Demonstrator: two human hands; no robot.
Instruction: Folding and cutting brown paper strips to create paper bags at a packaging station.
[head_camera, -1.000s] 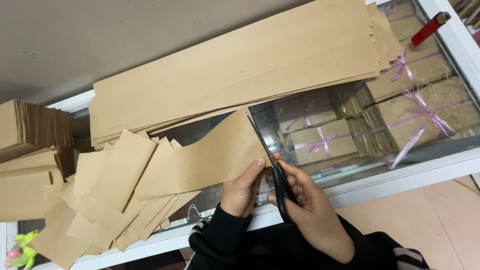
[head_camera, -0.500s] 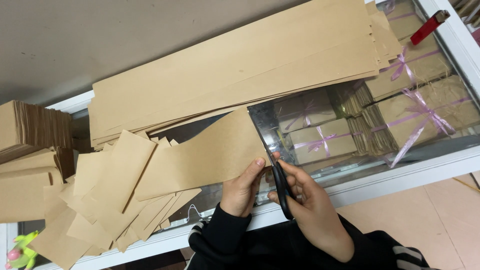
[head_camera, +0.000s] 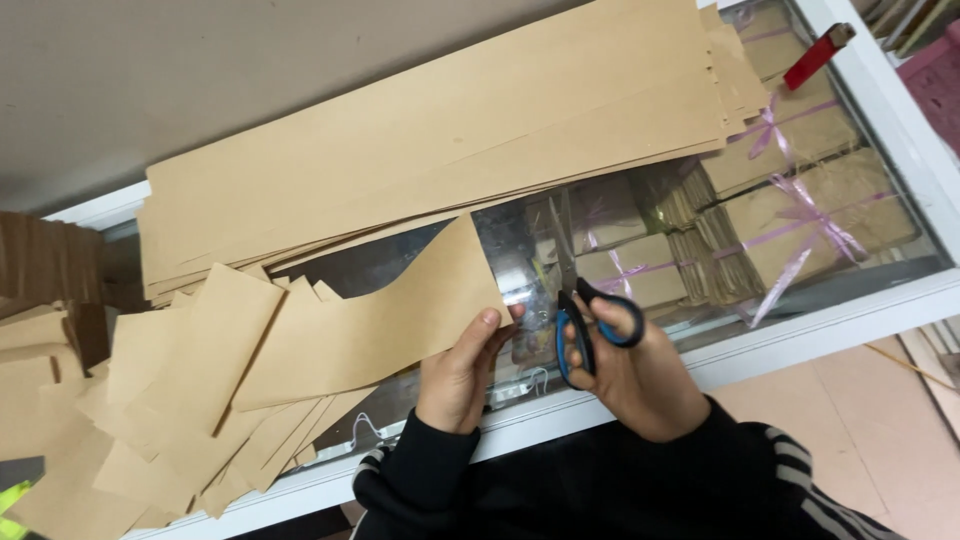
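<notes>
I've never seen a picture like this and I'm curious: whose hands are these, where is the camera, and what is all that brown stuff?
The camera sits on a person's head and looks down, so you see that person's own two hands. The left hand holds a strip of brown paper by its end. The right hand holds scissors with blue and black handles, blades pointing away. They work over a glass-topped counter. On it lie a stack of long brown sheets and a heap of cut pieces. Under the glass are bundles tied with purple ribbon.
</notes>
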